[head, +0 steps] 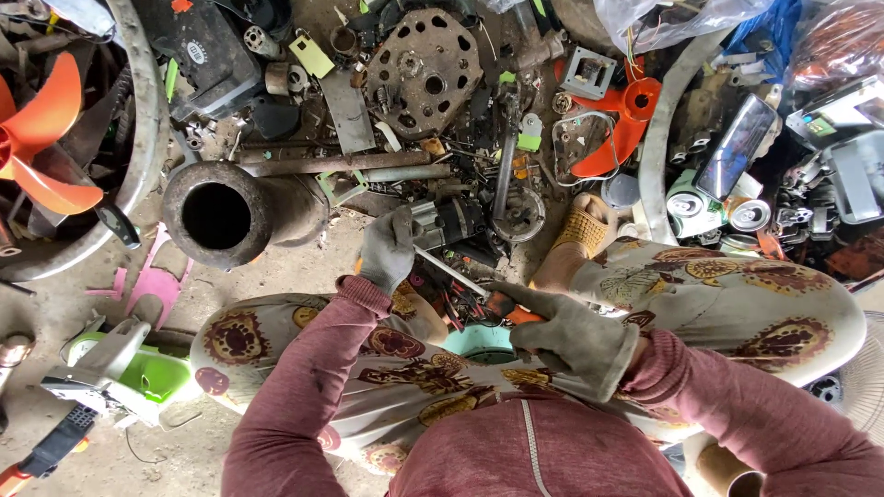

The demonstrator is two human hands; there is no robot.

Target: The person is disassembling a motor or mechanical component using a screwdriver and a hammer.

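My left hand (388,248), in a grey work glove, grips a small dark electric motor (448,222) that rests on the ground between my knees. My right hand (566,333), gloved too, holds a screwdriver by its orange handle (512,313). Its metal shaft (448,270) runs up and left to the motor, just under my left hand. I sit low, in patterned trousers and a maroon sweater, with one sandalled foot (586,228) to the right of the motor.
Scrap lies all around: a wide rusty pipe (221,213) at left, a round perforated metal plate (425,69) ahead, orange fan blades (622,124) at right and far left, crushed cans (727,213), a green and white appliance (129,373) at lower left.
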